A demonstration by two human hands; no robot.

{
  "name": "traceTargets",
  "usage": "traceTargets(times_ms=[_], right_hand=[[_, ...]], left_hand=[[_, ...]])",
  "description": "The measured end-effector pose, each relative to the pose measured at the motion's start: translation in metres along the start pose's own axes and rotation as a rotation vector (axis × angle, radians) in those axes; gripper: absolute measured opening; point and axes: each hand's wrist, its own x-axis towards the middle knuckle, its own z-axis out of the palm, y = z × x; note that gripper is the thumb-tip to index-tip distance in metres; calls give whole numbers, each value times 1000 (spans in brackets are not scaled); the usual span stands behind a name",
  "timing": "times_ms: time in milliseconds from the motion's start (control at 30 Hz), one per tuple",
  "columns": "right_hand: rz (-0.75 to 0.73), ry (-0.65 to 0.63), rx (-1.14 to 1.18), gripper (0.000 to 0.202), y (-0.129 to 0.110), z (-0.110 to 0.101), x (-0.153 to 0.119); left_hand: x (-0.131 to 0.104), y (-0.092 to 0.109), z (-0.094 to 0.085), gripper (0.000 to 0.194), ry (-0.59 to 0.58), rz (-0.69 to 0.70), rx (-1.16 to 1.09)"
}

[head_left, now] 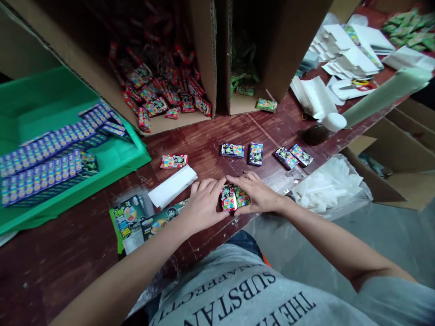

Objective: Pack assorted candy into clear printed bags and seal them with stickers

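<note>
Near the table's front edge, my left hand (205, 202) is closed around the side of a small red candy box (227, 199). My right hand (260, 194) grips a small green candy box (242, 197) that sits against the red one. Fingers cover the outer ends of both boxes. Beyond my hands lie purple candy boxes: one lengthwise (232, 150), one turned crosswise (255, 154), and two side by side (286, 158). Another red candy box (174, 161) rests to the left, behind a folded white paper strip (172, 186). Printed flat cartons (128, 217) are partly under my left forearm.
At left, a green tray (136, 156) holds rows of purple boxes. Cardboard cartons stand behind, one with red boxes (156, 106), one with green (244, 89). To the right are a white-capped jar (319, 131), scissors (356, 85), and a bag of white strips (329, 185).
</note>
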Motion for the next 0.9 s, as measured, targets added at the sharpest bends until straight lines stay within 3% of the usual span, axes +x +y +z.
traceTargets(times_ms=[167,333,500,667,800,900], right_hand=[[-1,-23,127,110,-1,-6,-8],[-114,-187,228,112,-1,-10,5],[-219,-199,164,111,-7,5,31],[-244,-185,182,108,-9,20,40],[-254,-170,193,108,-7,18,39],[-187,-73,169,102,-7,10,34]], left_hand=[[-43,-6,-14,114,-3,-78,55],[-85,-19,-23,91,-51,-167,103],[-95,-14,-7,88,-5,-156,18],[-100,-13,10,84,48,-202,-49],[-103,-14,9,82,56,-228,-66],[-106,-9,7,82,102,-271,-66]])
